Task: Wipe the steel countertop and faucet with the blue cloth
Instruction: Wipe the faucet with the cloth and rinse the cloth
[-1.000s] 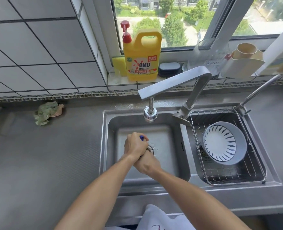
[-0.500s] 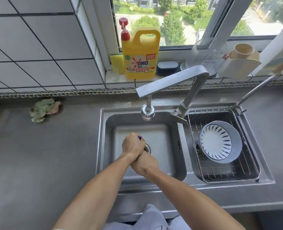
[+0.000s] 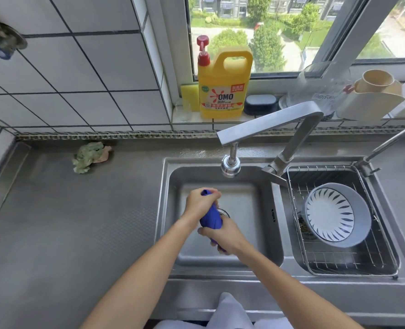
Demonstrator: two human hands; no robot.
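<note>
The blue cloth (image 3: pixel 211 217) is bunched into a tight roll between both hands, held over the left sink basin (image 3: pixel 241 210). My left hand (image 3: pixel 200 201) grips its upper end and my right hand (image 3: pixel 222 235) grips its lower end. The steel faucet (image 3: pixel 270 122) reaches over the basin from the right, its round nozzle just beyond my hands; no water stream is visible. The steel countertop (image 3: pixel 66 222) stretches out to the left of the sink.
A crumpled green rag (image 3: pixel 87 156) lies at the back of the counter. The right basin holds a wire rack (image 3: pixel 374 262) with a blue-and-white bowl (image 3: pixel 336 214). On the sill stand a yellow detergent jug (image 3: pixel 224 86), a sponge, a dark dish and a beige cup holder (image 3: pixel 372 96).
My hands, clasped together over the drain before, have drawn apart along the cloth, so much more of the blue roll shows between them. The view has shifted slightly.
</note>
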